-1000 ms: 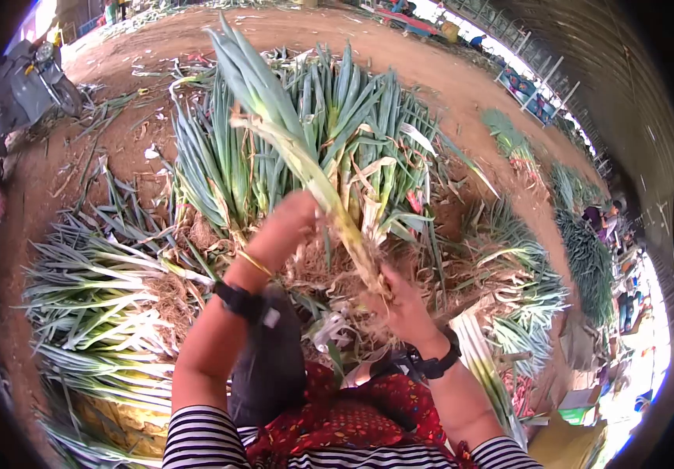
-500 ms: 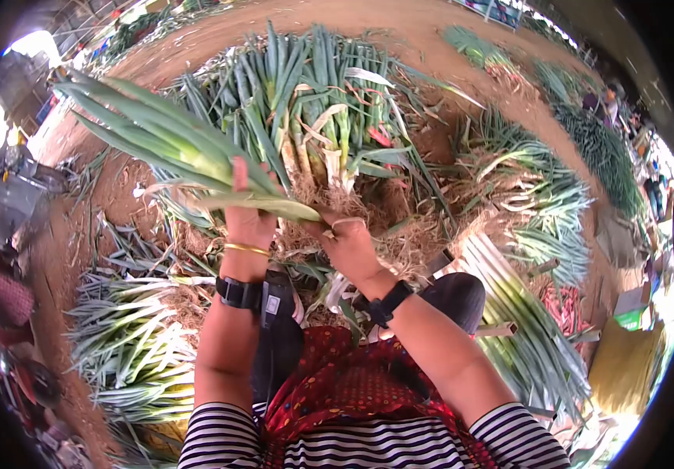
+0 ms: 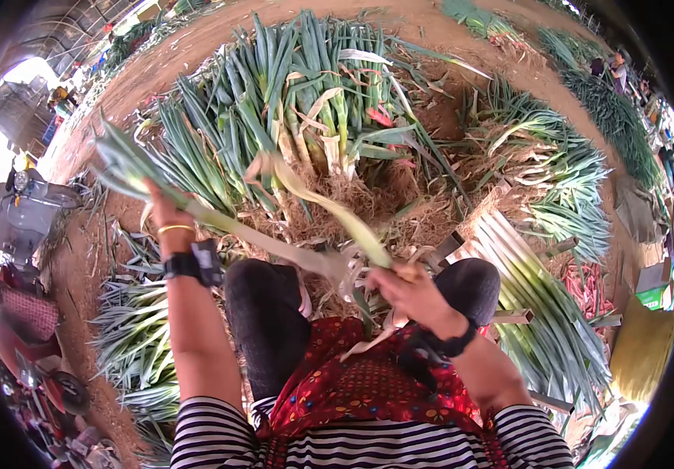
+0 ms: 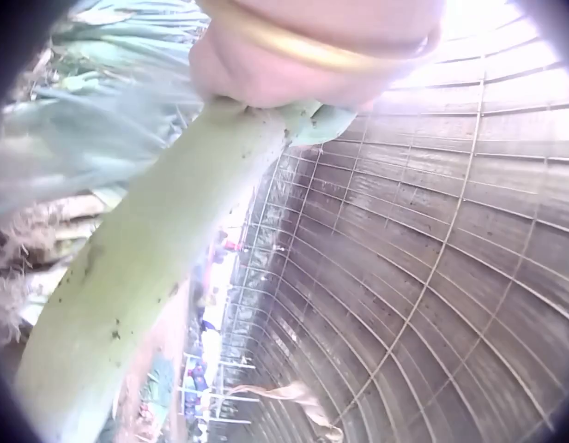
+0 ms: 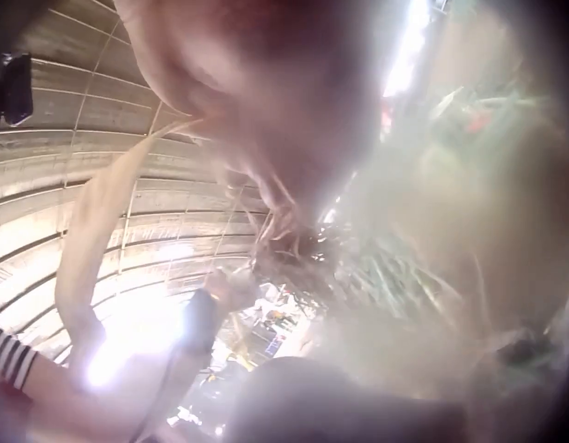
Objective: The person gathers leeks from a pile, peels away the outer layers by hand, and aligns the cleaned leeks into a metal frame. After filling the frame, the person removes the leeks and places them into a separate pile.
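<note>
My left hand (image 3: 163, 205), a gold bangle at its wrist, grips a large green onion (image 3: 263, 244) by its green upper part. The pale stalk slants down toward my lap, and in the left wrist view the stalk (image 4: 146, 249) runs out below the fist. Above my right knee, my right hand (image 3: 415, 295) pinches a stripped outer leaf (image 3: 337, 213), which curves up and away from the stalk. A withered strip (image 5: 90, 235) hangs beside the right hand (image 5: 266, 92) in the right wrist view, where much is blurred.
Upright green onions (image 3: 306, 86) stand bunched ahead, roots down. A row of cleaned stalks (image 3: 540, 289) lies at right on a metal frame (image 3: 513, 316). More onions (image 3: 145, 328) are heaped at left, with parked scooters (image 3: 32, 211) beyond.
Earlier both hands were together on the onion. Now they are apart: the left has moved left with the stalk, the right down and rightward, with an outer leaf pulled off in it.
</note>
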Motion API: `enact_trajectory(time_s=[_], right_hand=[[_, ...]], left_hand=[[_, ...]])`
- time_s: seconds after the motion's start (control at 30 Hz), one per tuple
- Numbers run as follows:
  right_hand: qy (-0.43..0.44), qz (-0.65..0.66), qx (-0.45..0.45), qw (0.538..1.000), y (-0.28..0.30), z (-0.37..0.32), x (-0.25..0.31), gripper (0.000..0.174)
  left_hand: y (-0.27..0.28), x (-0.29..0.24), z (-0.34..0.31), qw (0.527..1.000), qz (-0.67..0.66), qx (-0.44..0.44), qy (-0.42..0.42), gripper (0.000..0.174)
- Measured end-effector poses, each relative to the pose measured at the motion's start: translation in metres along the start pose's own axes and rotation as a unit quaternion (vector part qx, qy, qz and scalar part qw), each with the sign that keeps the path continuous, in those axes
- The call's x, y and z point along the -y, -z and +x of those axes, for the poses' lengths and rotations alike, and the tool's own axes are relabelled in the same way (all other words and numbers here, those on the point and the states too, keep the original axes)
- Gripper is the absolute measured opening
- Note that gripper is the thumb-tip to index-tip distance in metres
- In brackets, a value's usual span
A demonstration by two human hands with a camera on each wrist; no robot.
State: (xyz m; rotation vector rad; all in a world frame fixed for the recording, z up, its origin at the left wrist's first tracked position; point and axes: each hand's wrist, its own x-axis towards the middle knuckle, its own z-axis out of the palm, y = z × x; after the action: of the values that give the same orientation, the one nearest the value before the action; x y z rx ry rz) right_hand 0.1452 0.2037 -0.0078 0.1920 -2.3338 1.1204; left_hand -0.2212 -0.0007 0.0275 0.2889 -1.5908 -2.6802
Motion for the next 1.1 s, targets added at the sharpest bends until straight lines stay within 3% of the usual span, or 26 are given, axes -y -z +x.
enact_trajectory(time_s=[0.03, 0.07, 0.1, 0.17, 0.2, 0.23, 0.27, 0.37, 0.47, 0.53, 0.6, 0.67, 0.73, 0.8, 0.87, 0.93, 1.03, 1.07, 1.1], right_hand=[[-0.250, 0.136, -0.003, 0.959, 0.020, -0.013, 0.013, 0.015], [-0.476, 0.259, -0.005, 0.840, 0.036, -0.020, 0.016, 0.015], [-0.478, 0.260, -0.005, 0.839, 0.041, -0.027, 0.005, 0.015], [-0.423, 0.027, 0.208, 0.881, 0.036, -0.041, -0.016, 0.045], [-0.423, 0.029, 0.207, 0.882, 0.031, -0.036, -0.018, 0.045], [-0.315, -0.152, 0.147, 0.925, 0.022, -0.024, -0.019, 0.056], [-0.190, -0.325, 0.080, 0.923, 0.014, -0.010, -0.018, 0.067], [-0.129, -0.250, 0.039, 0.959, -0.008, 0.036, 0.003, 0.076], [-0.062, -0.271, 0.075, 0.958, -0.032, 0.063, 0.013, 0.064], [-0.020, -0.340, 0.190, 0.921, -0.044, 0.071, 0.007, 0.048], [0.035, -0.347, 0.193, 0.917, -0.038, 0.076, 0.014, 0.039], [0.093, -0.345, 0.200, 0.912, -0.037, 0.077, 0.019, 0.030], [0.138, -0.252, 0.216, 0.933, -0.037, 0.075, 0.016, 0.017], [0.129, -0.227, 0.220, 0.940, -0.029, 0.071, 0.028, 0.011], [0.112, -0.162, 0.197, 0.961, -0.011, 0.065, 0.036, 0.013], [0.104, -0.185, 0.190, 0.959, 0.000, 0.064, 0.047, 0.017], [0.091, -0.249, 0.193, 0.945, 0.015, 0.056, 0.056, 0.022], [0.089, -0.270, 0.174, 0.943, 0.025, 0.045, 0.057, 0.013], [0.005, -0.238, 0.128, 0.963, 0.040, 0.017, 0.051, 0.007]], left_hand=[[0.024, -0.009, 0.035, 0.999, -0.014, 0.019, -0.024, 0.047], [0.043, -0.026, 0.061, 1.000, -0.014, 0.024, 0.005, 0.048], [0.048, -0.041, 0.061, 0.998, -0.001, 0.059, -0.019, 0.049], [0.046, -0.054, 0.057, 0.997, -0.018, 0.059, -0.041, 0.051], [0.041, -0.057, 0.056, 0.997, -0.022, 0.049, -0.062, 0.051], [0.033, -0.061, 0.046, 0.997, -0.023, 0.049, -0.063, 0.051], [0.026, -0.061, 0.034, 0.996, -0.025, 0.040, -0.069, 0.051], [0.004, -0.060, -0.003, 0.996, -0.029, 0.042, -0.067, 0.051], [-0.005, -0.054, -0.003, 0.997, -0.047, 0.045, -0.048, 0.050], [-0.006, -0.048, -0.005, 0.994, -0.044, 0.086, -0.052, 0.050], [0.004, -0.038, 0.010, 0.995, -0.042, 0.086, -0.015, 0.049], [-0.007, -0.037, -0.025, 0.996, -0.025, 0.065, 0.051, 0.049], [0.008, -0.011, 0.001, 0.996, -0.008, 0.091, 0.013, 0.048], [-0.004, -0.008, -0.020, 0.999, -0.001, 0.030, 0.043, 0.047], [0.017, 0.009, 0.011, 0.987, -0.084, 0.057, 0.123, 0.053], [0.028, 0.030, 0.025, 0.982, -0.113, 0.065, 0.133, 0.047], [0.023, 0.045, 0.026, 0.974, -0.165, -0.038, 0.153, 0.045], [0.031, 0.047, 0.033, 0.968, -0.180, -0.048, 0.168, 0.045], [0.040, 0.038, 0.037, 0.974, -0.167, -0.085, 0.129, 0.045]])
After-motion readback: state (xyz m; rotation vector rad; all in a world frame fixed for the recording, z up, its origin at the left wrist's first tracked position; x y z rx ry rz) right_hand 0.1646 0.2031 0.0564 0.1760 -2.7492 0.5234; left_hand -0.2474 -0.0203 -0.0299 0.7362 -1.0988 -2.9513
